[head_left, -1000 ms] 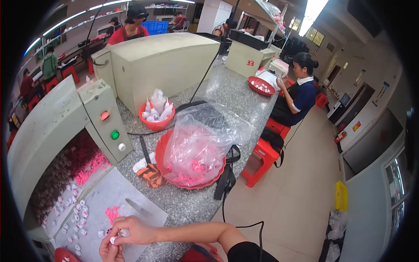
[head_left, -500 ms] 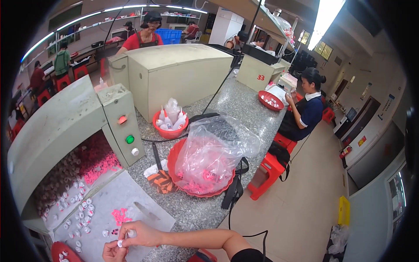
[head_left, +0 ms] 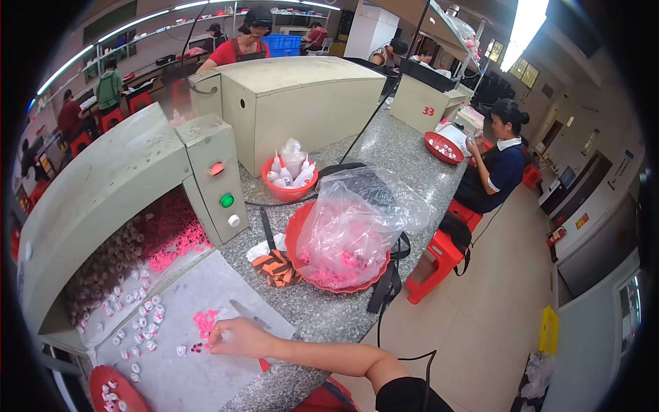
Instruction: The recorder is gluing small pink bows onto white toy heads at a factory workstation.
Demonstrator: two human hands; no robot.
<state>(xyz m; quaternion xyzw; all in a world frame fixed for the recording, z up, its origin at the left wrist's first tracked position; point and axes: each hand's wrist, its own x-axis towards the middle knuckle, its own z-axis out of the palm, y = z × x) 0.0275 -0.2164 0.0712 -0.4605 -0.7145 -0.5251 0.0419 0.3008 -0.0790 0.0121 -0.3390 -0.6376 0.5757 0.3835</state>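
My right hand [head_left: 241,338] is closed over the white work sheet [head_left: 171,374]. What looks like a small whitish squeeze bottle [head_left: 228,336] shows between its fingers, mostly hidden. Its fingertips are down beside several tiny dark red pieces [head_left: 198,348]. Just beyond them lies a small heap of flat bright pink pieces [head_left: 205,323]. A single white ring-like piece [head_left: 182,351] rests to the left, and several more such white pieces [head_left: 146,325] are scattered farther left. A flat metal blade [head_left: 248,314] lies on the sheet past my hand. My left hand is out of view.
A beige machine [head_left: 103,199] with a pink-filled opening stands at left. Beyond my arm are a red basket with a plastic bag [head_left: 357,233], a bowl of squeeze bottles [head_left: 292,192] and an orange-black cloth [head_left: 276,269]. A red dish [head_left: 113,376] sits lower left. Coworkers sit farther off.
My right hand has gone down to the sheet by the dark red pieces. My left hand, which held a small white piece, has left the view. The view has shifted slightly.
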